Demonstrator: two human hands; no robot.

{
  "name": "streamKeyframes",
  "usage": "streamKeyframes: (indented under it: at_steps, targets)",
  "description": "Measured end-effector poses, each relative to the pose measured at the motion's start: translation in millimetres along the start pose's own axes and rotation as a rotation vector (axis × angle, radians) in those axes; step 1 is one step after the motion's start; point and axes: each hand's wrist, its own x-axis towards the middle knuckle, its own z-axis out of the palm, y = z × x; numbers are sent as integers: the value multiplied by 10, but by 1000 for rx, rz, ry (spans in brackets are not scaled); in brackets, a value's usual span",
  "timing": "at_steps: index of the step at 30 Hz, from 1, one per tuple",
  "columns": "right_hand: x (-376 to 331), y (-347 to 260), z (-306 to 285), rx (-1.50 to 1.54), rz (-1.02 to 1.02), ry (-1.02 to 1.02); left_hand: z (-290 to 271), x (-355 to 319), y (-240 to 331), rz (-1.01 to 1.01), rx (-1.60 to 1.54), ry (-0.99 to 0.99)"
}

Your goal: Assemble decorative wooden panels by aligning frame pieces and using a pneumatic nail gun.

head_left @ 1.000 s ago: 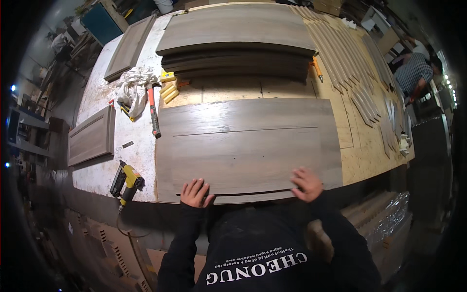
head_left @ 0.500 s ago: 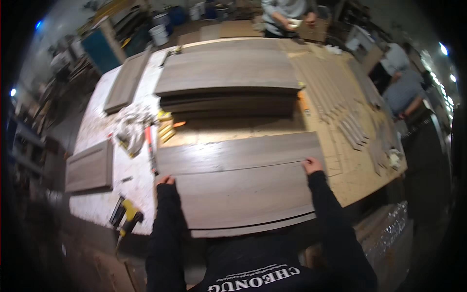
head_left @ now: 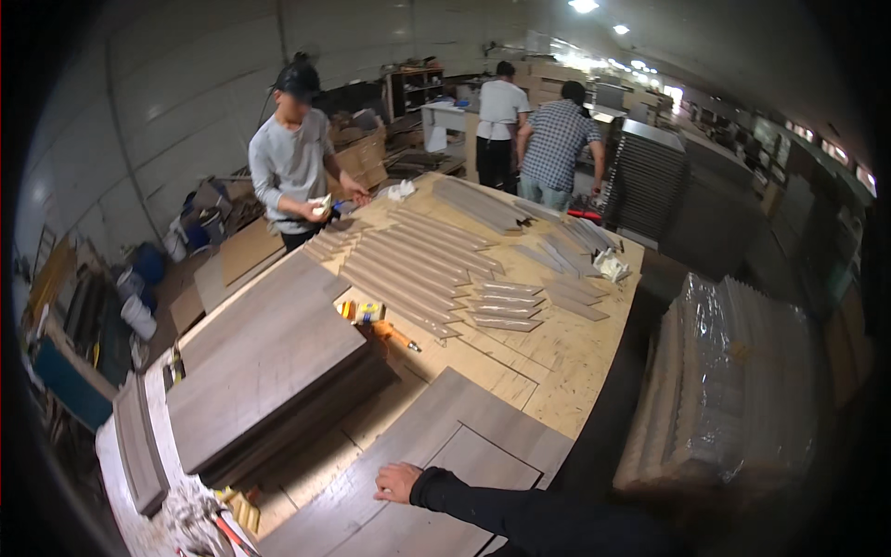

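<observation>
Right hand (head_left: 398, 483) sits loosely curled on the grey-brown wood panel (head_left: 483, 461), can't tell if it's pinching; panel's long axis runs lower-left to upper-right.

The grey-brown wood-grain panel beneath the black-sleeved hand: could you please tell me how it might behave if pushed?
The wood-grain panel is probably stiff, as it lies flat with straight-looking edges. Being broad and low, it would likely slide on the wooden tabletop rather than roll or tip. Its dark seams suggest separate pieces might shift, though whether they are fastened is unclear.
</observation>
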Motion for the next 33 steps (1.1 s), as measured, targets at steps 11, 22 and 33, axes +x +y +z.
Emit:
streamKeyframes:
  at_steps: [11, 22, 33]
  targets:
    - [118, -67, 248, -53, 310, -174, 45, -369, -514, 123, 243, 112]
    - [31, -437, -2, 308, 58, 241, -2581, -2651, 995, -438, 362, 291]
    - [-847, -3413, 1865, 1071, 607, -1341, -4270, -3256, 365, -1071, 647, -124]
